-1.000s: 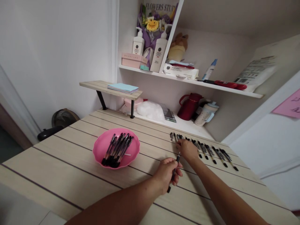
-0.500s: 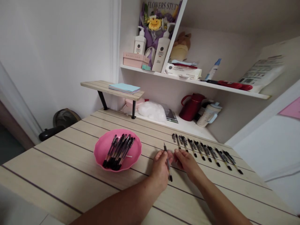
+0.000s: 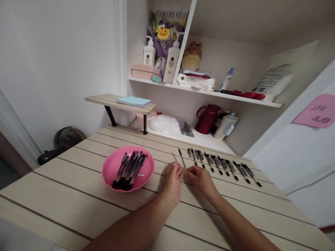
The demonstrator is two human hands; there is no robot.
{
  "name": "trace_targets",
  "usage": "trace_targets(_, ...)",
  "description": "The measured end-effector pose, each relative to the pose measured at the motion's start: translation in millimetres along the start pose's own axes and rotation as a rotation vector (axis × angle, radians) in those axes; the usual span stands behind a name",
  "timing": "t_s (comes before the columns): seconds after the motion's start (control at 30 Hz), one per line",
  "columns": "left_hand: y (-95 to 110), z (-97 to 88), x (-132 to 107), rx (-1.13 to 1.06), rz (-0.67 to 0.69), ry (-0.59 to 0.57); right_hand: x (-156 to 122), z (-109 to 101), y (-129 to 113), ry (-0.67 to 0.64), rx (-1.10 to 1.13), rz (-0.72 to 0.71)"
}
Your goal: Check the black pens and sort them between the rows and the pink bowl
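A black gel pen (image 3: 181, 157) stands out from the pinched fingers of my right hand (image 3: 201, 179), its tip pointing away from me and up. The fingers hide its lower end. Just left of it is my left hand (image 3: 172, 183), side-on over the table, fingers stretched forward and nothing seen in them. To the right lie several black pens (image 3: 221, 164) in a slanting row, with small dark caps beside them. On the left, a pink scalloped plate (image 3: 106, 174) holds a bunch of black pens (image 3: 130, 170) and a small white stick (image 3: 141, 175).
The slatted wooden table (image 3: 86, 205) fills the foreground. A small raised shelf (image 3: 98, 99) with blue notebooks (image 3: 133, 101) stands at its back left. Behind are a white plastic bag (image 3: 165, 124), a red jug (image 3: 207, 119) and a pale tumbler (image 3: 225, 126).
The pen has passed from my left hand to my right and moved forward. My left fingers have come off it. The camera view has shifted slightly to the right.
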State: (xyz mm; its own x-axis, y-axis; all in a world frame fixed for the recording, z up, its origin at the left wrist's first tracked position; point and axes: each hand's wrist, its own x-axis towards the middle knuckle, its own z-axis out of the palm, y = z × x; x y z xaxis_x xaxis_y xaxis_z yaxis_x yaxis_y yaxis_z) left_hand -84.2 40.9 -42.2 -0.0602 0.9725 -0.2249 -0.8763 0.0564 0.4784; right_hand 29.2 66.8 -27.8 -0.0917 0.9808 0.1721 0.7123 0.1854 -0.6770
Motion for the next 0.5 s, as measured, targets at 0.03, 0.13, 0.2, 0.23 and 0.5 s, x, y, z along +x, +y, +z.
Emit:
trace_targets(0.03,0,-0.4,0,0.025,-0.013,0.006,12,-2,1,0.036,-0.099,0.020)
trace_targets(0.13,0,-1.2,-2,0.102,-0.033,-0.009,43,-6,3,0.077,-0.334,0.075)
trace_targets(0.2,0,-1.4,-2,0.136,-0.031,-0.026,56,-6,4,0.080,-0.390,0.094)
trace_targets(0.23,0,-1.4,-2,0.146,-0.028,-0.030,61,-4,4,0.080,-0.403,0.100)
trace_targets(0.5,-3,-1.0,-3,0.186,0.002,-0.057,73,8,2,0.046,-0.515,0.148)
